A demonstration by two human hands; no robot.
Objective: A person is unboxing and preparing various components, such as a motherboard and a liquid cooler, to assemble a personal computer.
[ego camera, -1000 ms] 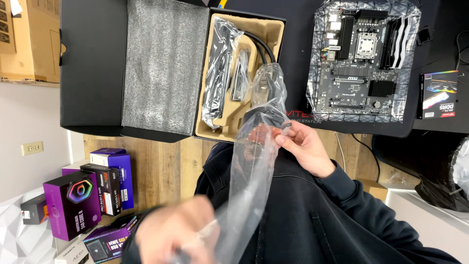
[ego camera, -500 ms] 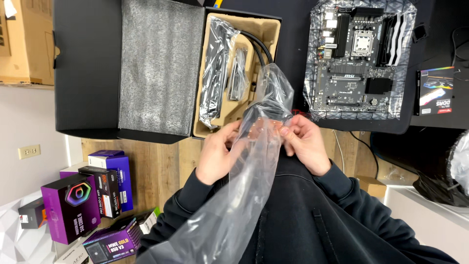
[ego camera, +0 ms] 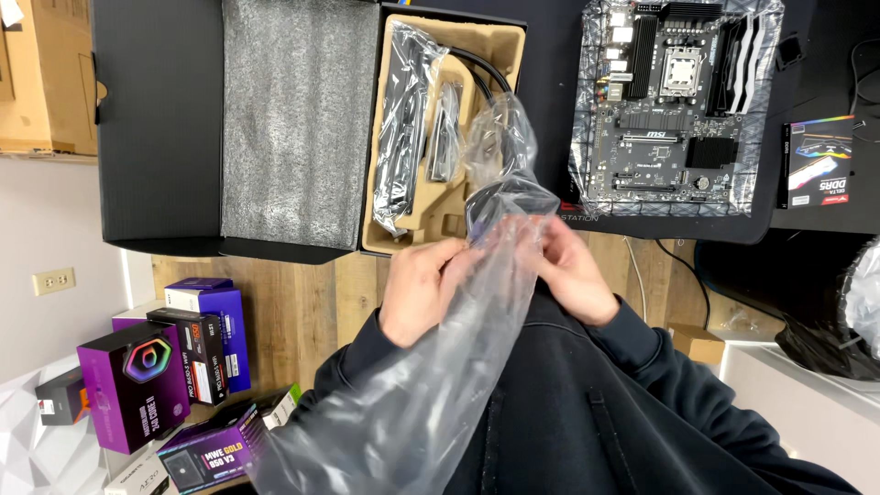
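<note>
Both hands met at chest height over a long, crinkled bag of clear plastic film (ego camera: 431, 385); the left hand (ego camera: 423, 289) was closed around the film with its fingers curled inward, and the right hand (ego camera: 570, 273) pinched the same film just beside it, fingertips drawn together; the bag trailed down across the dark sleeves of a black hooded top (ego camera: 596, 412) and rose above the hands toward an open black cardboard box (ego camera: 160, 128); whether anything remained inside the film near the hands could not quite be made out through the wrinkles. The box lay on a black desk mat (ego camera: 550, 82); its lid was lined with a grey foam sheet (ego camera: 298, 119), and its tan moulded pulp tray (ego camera: 390, 220) held a long dark part wrapped in clear plastic (ego camera: 403, 119) with black tubes (ego camera: 486, 73) curving beside it. To the right a dark computer motherboard (ego camera: 665, 101) rested on silvery wrapping; purple and black product boxes (ego camera: 151, 376) stood on the wooden floor (ego camera: 302, 312) at lower left.
</note>
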